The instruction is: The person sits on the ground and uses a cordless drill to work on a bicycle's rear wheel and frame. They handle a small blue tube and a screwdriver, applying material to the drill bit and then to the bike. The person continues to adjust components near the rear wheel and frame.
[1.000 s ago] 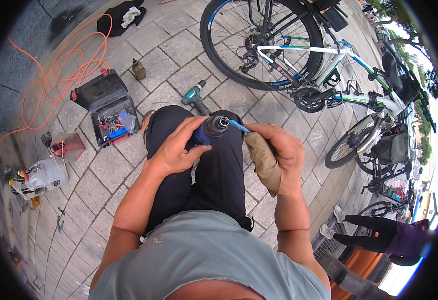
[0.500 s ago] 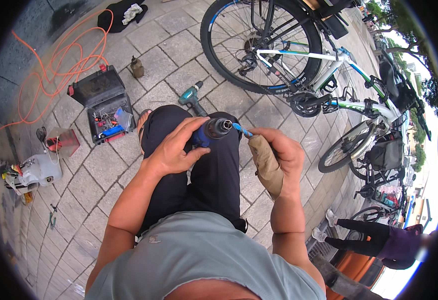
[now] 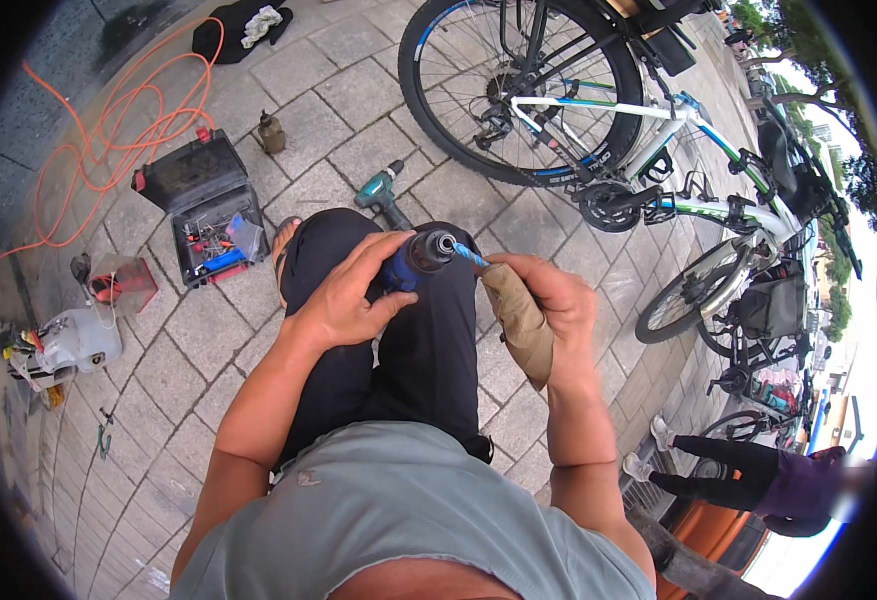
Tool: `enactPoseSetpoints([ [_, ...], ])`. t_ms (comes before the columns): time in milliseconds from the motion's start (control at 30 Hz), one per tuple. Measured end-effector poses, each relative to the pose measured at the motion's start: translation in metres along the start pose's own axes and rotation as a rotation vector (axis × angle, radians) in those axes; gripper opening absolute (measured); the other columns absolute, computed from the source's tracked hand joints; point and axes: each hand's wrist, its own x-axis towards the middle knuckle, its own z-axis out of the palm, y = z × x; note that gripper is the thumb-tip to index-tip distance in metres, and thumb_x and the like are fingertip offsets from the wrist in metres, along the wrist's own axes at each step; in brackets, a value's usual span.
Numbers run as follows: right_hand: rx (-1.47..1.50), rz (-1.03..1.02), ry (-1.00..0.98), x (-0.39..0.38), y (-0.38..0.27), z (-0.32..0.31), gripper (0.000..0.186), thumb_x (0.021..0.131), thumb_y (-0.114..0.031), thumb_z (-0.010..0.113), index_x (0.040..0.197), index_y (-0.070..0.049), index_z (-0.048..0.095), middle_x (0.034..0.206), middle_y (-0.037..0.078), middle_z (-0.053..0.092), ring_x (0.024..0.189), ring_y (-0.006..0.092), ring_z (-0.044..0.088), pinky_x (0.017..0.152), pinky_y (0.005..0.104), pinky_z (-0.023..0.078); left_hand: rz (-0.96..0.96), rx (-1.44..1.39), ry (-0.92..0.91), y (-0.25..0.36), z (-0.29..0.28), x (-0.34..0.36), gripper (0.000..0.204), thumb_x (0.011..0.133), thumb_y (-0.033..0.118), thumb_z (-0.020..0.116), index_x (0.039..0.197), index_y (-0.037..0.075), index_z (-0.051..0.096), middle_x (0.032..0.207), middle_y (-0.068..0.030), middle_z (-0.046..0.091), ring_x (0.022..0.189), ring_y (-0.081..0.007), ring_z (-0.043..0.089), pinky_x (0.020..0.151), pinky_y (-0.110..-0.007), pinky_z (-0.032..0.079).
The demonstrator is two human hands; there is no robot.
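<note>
The left hand [image 3: 349, 298] grips a blue tool [image 3: 411, 266] above the knees [image 3: 315, 246] while the right hand [image 3: 563, 302], apart, clasps a brown bundle [image 3: 519, 325], and the striped piece [image 3: 470, 256] between them might slip if either grip loosens.

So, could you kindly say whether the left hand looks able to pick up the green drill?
Probably not without letting go first: the left hand is wrapped around a dark blue tool, though the green drill looks mostly uncovered just ahead of the knees.
</note>
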Motion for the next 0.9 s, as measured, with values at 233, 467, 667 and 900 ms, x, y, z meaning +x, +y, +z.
enactPoseSetpoints([
  [233, 0.262, 0.197, 0.107, -0.010, 0.015, 0.023, 0.015, 0.097, -0.007, 0.074, 0.110, 0.001, 0.074, 0.079, 0.002, 0.071, 0.070, 0.0066, 0.063, 0.065, 0.0241, 0.051, -0.003, 0.004, -0.007, -0.001, -0.002, 0.001, 0.074, 0.084, 0.006, 0.081, 0.149, 0.001, 0.046, 0.141, -0.0214, 0.057, 0.131, -0.0401, 0.057, 0.111, -0.043, 0.046],
  [467, -0.048, 0.035, 0.120, -0.004, -0.011, 0.020, 0.017, 0.100, -0.010, 0.073, 0.109, 0.004, 0.075, 0.079, 0.001, 0.068, 0.068, 0.0051, 0.057, 0.059, 0.0218, 0.045, 0.004, -0.013, 0.024, -0.001, -0.001, 0.000, 0.075, 0.081, 0.006, 0.084, 0.146, -0.001, 0.049, 0.137, -0.0201, 0.059, 0.128, -0.0365, 0.059, 0.111, -0.041, 0.045],
  [667, -0.154, -0.032, 0.057, -0.002, -0.026, 0.010, 0.014, 0.097, -0.005, 0.072, 0.108, 0.005, 0.074, 0.078, 0.005, 0.069, 0.067, 0.0126, 0.062, 0.060, 0.0265, 0.049, -0.021, -0.010, 0.025, 0.000, 0.001, 0.000, 0.075, 0.081, 0.006, 0.084, 0.147, -0.001, 0.049, 0.138, -0.0205, 0.058, 0.128, -0.0373, 0.059, 0.111, -0.041, 0.046],
  [900, -0.305, -0.024, -0.088, 0.009, -0.051, -0.008, 0.012, 0.093, -0.003, 0.072, 0.104, 0.002, 0.073, 0.079, 0.019, 0.069, 0.065, 0.0360, 0.067, 0.058, 0.0378, 0.051, -0.004, 0.048, 0.012, 0.004, 0.002, -0.001, 0.070, 0.086, 0.005, 0.079, 0.148, 0.000, 0.047, 0.141, -0.0228, 0.057, 0.128, -0.0428, 0.059, 0.107, -0.043, 0.050],
])
